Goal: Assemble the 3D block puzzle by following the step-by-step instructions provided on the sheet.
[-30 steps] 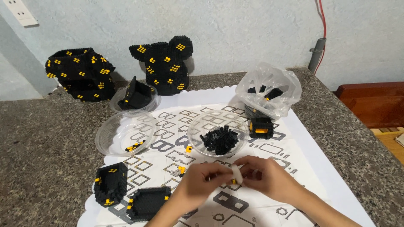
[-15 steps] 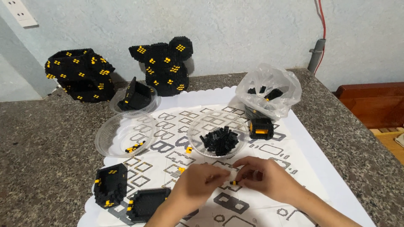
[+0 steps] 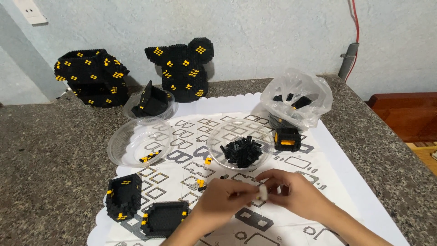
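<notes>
My left hand (image 3: 221, 200) and my right hand (image 3: 291, 191) meet low in the middle, over a white printed sheet (image 3: 191, 136). Together their fingertips pinch a small white piece (image 3: 262, 192); what it is, I cannot tell. Just beyond the hands stands a clear plastic bowl (image 3: 218, 136) holding several small black bricks (image 3: 242, 151). Loose yellow and black bricks (image 3: 208, 160) lie on the sheet near my left hand.
Two black brick assemblies (image 3: 124, 195) (image 3: 163, 217) sit left of my hands. A clear bowl (image 3: 123, 141) holds yellow bricks. A small black-and-yellow block (image 3: 287, 138) and a plastic bag of bricks (image 3: 298, 98) stand at right. Large black-yellow builds (image 3: 91, 77) (image 3: 182, 68) line the wall.
Both hands stay together over the sheet, with only small shifts of the fingers around the white piece. Nothing else has moved.
</notes>
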